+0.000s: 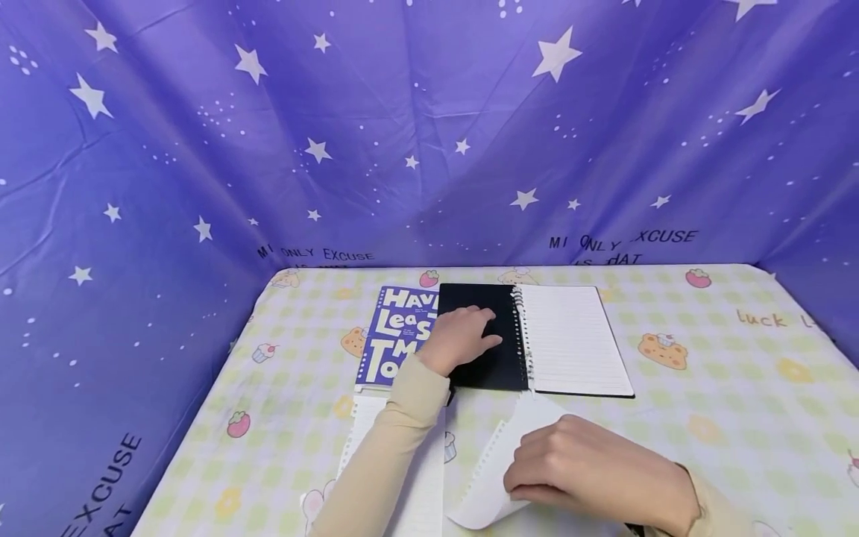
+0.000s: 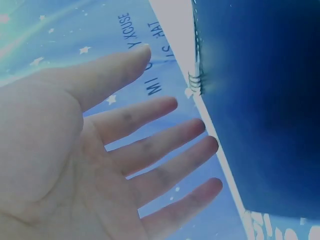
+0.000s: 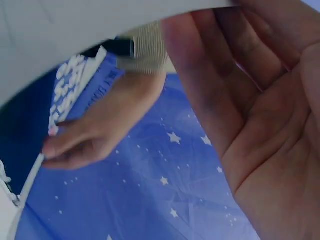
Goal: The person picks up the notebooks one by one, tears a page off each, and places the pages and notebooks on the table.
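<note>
An open ring-bound notebook lies at the table's far side, its black inner cover (image 1: 506, 358) on the left and lined white pages (image 1: 570, 335) on the right. My left hand (image 1: 463, 337) is over the black cover; in the left wrist view its fingers (image 2: 160, 150) are spread and hold nothing. Whether it touches the cover cannot be told. Nearer me, my right hand (image 1: 590, 462) pinches loose white hole-punched paper (image 1: 493, 462), which bends up from the table. In the right wrist view, the paper (image 3: 75, 30) hides part of the notebook.
A purple cover with large white lettering (image 1: 377, 350) lies left of the notebook, partly under the black cover. White hole-punched paper (image 1: 423, 477) lies below it, partly hidden by my left forearm. A purple star-patterned curtain (image 1: 416, 186) stands behind the patterned tablecloth (image 1: 705, 373).
</note>
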The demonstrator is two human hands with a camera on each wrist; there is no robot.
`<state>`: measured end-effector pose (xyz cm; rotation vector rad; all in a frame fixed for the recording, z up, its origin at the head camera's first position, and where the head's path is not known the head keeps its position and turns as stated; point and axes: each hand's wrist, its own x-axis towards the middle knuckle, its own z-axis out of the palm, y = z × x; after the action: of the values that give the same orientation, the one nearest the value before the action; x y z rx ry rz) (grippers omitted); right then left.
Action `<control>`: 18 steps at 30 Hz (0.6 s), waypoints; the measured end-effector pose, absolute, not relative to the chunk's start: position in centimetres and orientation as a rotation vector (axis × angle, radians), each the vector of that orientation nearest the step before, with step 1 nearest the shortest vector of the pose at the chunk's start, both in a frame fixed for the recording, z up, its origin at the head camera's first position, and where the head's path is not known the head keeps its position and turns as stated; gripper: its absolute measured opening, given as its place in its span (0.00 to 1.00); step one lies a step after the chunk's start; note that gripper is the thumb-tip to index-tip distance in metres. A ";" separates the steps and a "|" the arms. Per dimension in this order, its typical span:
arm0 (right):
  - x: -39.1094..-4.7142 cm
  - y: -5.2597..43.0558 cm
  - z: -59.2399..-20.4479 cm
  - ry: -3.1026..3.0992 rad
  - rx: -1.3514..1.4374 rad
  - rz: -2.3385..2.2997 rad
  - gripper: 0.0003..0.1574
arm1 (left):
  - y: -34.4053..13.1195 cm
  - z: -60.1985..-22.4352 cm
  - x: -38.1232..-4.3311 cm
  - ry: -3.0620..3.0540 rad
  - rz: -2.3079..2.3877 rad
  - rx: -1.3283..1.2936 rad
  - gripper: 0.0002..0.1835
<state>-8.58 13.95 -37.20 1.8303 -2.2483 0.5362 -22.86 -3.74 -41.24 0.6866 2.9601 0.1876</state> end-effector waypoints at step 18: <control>-10.3 15.2 -33.7 -2.163 1.493 0.848 0.12 | -7.5 -37.8 -18.7 2.922 0.650 0.836 0.17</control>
<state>-10.31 15.22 -33.67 1.4926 -2.1635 0.8485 -18.66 -7.49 -37.84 0.8360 2.9218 0.6500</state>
